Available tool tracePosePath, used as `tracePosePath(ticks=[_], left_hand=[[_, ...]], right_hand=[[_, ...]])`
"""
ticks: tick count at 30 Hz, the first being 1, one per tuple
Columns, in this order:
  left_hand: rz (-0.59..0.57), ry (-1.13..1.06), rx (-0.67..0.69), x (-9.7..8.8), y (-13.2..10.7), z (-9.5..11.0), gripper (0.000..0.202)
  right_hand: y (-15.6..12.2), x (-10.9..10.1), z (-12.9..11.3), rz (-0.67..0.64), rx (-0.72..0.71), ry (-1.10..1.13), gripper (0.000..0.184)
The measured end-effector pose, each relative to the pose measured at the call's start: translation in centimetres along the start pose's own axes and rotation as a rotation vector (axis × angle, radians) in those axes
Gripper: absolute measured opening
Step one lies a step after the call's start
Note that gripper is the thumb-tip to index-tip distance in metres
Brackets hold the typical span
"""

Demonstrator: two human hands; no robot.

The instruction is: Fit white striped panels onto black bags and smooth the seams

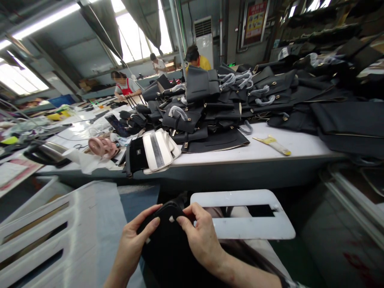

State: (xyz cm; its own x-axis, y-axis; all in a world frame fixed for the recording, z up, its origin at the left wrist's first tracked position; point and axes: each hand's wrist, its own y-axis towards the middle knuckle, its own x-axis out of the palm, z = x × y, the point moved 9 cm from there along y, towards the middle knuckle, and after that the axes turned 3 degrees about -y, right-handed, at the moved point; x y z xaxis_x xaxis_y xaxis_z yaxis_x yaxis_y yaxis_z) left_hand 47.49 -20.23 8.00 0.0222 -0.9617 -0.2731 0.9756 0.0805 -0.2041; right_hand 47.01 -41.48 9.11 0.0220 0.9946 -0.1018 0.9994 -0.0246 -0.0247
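Before the table [309,142], the black piece [171,248] looks round-cornered — white-flecked.

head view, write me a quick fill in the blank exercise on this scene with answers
The left hand and right hand hold a piece whose colour is ____.
The fan on the table is coloured ____.
In the picture, the kettle is on the fan's ____ side.

Missing words: black; pink; left.

A bag workshop: black bags [202,86], some with plastic-wrapped handles [178,113], lie heaped along a worktop [303,145] from eleven to three o'clock; a person [118,80] in a red apron [128,87] sits behind it at ten, beneath a strip light [48,21]; a wall poster [255,20] hangs at one.
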Motion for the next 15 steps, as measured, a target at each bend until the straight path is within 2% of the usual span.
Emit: tracePosePath(ticks=[6,11,15], left_hand=[[-0.009,0.019,-0.013,0.3,0.3,0.2,0.049],[0.011,0.014,-0.024,0.4,0.4,0.5,0.05],[0.012,-0.016,-0.033,0.5,0.6,0.3,0.046]], right_hand=[[0.7,0.4,1.2,0.002,0.045,-0.027,0.012],[1.7,1.1,-0.6,-0.017,-0.101,-0.146,0.022],[2.4,2.0,-1.1,-0.045,-0.185,-0.193,0.026]])
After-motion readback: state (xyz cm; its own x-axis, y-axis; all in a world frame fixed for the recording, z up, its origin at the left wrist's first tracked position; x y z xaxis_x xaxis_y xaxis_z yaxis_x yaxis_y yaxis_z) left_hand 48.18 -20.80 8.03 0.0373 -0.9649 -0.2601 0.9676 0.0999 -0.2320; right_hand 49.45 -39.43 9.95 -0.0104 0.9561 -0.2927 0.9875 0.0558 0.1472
